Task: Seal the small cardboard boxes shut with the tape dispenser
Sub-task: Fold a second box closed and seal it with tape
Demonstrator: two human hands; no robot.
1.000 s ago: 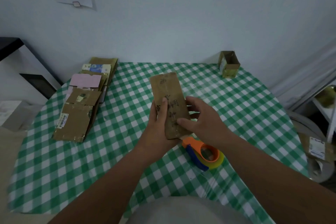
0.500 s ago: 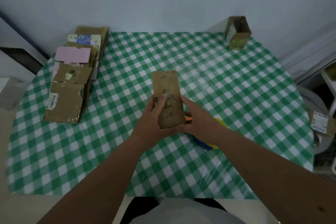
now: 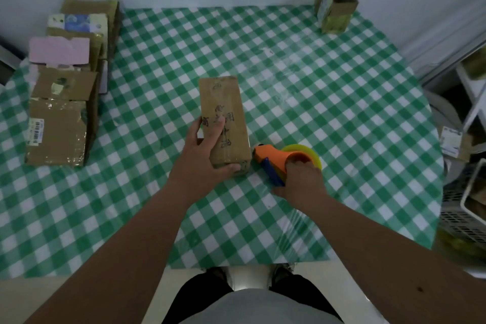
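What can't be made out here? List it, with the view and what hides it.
Head view only:
- Near end of the cardboard box: seam covered by the left hand, so taped or not cannot be told.
- Tape dispenser: grip hidden under the right hand.
- Handwriting on the box: dim, partly under fingers.
- Shelf contents: cut off by the right edge.

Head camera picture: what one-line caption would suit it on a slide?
Left hand steadies a small cardboard box on the checked table while the right hand grips the orange tape dispenser.
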